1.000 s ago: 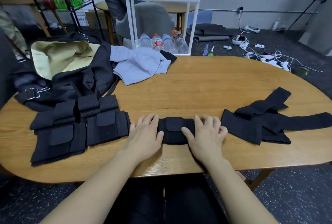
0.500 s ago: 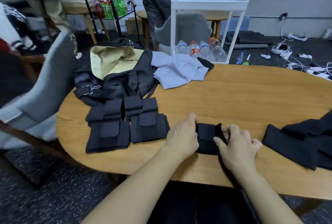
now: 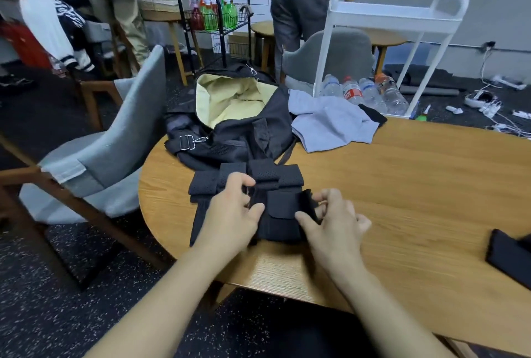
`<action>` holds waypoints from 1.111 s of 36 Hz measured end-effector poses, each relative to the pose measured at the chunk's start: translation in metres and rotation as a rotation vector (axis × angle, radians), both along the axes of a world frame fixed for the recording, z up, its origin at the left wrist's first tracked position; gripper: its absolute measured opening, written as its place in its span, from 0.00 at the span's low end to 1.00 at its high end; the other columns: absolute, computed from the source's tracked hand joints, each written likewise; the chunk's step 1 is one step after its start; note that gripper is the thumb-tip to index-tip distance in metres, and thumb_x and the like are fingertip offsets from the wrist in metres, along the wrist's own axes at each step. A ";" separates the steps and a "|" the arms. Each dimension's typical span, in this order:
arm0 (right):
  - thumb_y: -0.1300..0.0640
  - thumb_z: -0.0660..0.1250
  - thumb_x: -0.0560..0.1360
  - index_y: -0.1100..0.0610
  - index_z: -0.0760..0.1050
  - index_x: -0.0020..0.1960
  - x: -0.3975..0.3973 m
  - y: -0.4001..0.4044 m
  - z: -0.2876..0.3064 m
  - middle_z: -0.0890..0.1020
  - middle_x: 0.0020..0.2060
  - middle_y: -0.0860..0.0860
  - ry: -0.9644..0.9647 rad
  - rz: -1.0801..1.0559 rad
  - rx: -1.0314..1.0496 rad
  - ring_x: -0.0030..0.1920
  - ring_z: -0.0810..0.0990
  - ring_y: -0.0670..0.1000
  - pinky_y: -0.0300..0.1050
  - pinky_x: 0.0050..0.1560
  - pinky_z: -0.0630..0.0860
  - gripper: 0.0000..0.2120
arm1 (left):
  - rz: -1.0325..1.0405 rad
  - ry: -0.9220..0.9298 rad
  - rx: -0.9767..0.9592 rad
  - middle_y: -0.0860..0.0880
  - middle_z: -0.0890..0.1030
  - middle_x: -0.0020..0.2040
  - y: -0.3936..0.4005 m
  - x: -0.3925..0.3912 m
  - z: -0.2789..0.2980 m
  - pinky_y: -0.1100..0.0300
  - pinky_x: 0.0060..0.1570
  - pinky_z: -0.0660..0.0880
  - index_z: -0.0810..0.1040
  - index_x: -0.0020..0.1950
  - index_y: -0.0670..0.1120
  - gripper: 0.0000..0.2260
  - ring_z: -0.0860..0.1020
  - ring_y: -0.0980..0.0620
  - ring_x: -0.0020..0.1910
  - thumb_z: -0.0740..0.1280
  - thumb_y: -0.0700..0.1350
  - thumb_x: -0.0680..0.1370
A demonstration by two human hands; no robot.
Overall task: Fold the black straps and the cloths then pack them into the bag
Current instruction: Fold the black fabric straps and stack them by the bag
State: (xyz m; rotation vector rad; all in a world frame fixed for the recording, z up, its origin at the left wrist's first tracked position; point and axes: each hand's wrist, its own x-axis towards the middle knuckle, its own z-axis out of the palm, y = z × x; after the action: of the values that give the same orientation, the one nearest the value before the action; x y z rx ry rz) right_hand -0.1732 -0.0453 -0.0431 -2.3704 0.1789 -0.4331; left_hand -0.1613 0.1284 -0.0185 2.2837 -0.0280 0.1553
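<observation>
A folded black strap (image 3: pixel 283 209) lies over the pile of folded black straps (image 3: pixel 244 176) at the table's left end. My left hand (image 3: pixel 234 211) grips its left edge, thumb and fingers curled around it. My right hand (image 3: pixel 333 219) pinches its right end, which stands up between the fingers. Behind the pile sits the open black bag (image 3: pixel 230 116) with a pale yellow lining. A grey cloth (image 3: pixel 330 122) lies to the right of the bag. Unfolded black straps (image 3: pixel 511 254) show at the right edge.
The wooden table (image 3: pixel 402 185) is oval. A grey chair (image 3: pixel 109 150) stands at its left end. Behind the table are a white cart (image 3: pixel 396 13) with water bottles (image 3: pixel 362 90), another chair, a black rack, and two standing persons. Cables lie on the floor at right.
Both hands carried the folded strap leftward from the table's middle onto the pile of folded straps. The view swung left, pushing the unfolded straps to the right edge.
</observation>
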 end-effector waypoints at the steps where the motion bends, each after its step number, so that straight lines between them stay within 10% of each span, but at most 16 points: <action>1: 0.49 0.73 0.72 0.44 0.65 0.52 0.002 0.009 0.000 0.74 0.36 0.42 0.006 0.012 -0.004 0.50 0.69 0.44 0.43 0.49 0.51 0.17 | 0.025 0.000 -0.019 0.53 0.75 0.41 0.010 0.001 -0.001 0.63 0.40 0.69 0.67 0.58 0.53 0.15 0.76 0.56 0.41 0.70 0.43 0.77; 22: 0.44 0.71 0.73 0.45 0.67 0.57 0.019 0.082 -0.013 0.75 0.44 0.41 0.010 0.045 -0.192 0.56 0.66 0.46 0.44 0.52 0.51 0.18 | 0.134 -0.007 0.007 0.53 0.75 0.41 0.084 0.011 -0.033 0.74 0.40 0.67 0.73 0.52 0.50 0.07 0.74 0.59 0.39 0.69 0.42 0.78; 27: 0.50 0.75 0.69 0.49 0.77 0.52 0.014 0.080 -0.019 0.78 0.51 0.45 -0.172 0.058 -0.382 0.57 0.67 0.51 0.50 0.54 0.56 0.14 | 0.140 -0.233 0.233 0.52 0.72 0.54 0.081 0.006 -0.038 0.53 0.55 0.68 0.77 0.53 0.50 0.05 0.70 0.52 0.53 0.66 0.44 0.78; 40: 0.44 0.56 0.77 0.49 0.81 0.55 0.002 0.073 -0.036 0.83 0.53 0.46 -0.240 0.250 -0.653 0.62 0.74 0.58 0.57 0.55 0.60 0.18 | -0.187 -0.289 0.575 0.55 0.75 0.68 0.074 -0.004 -0.053 0.52 0.56 0.56 0.77 0.65 0.55 0.19 0.68 0.55 0.64 0.54 0.54 0.79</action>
State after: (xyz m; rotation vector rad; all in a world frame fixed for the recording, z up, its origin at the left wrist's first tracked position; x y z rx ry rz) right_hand -0.1711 0.0278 -0.0791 -2.8863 -0.4304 -0.7308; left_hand -0.1653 0.2026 -0.0716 2.7898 -0.4905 0.4223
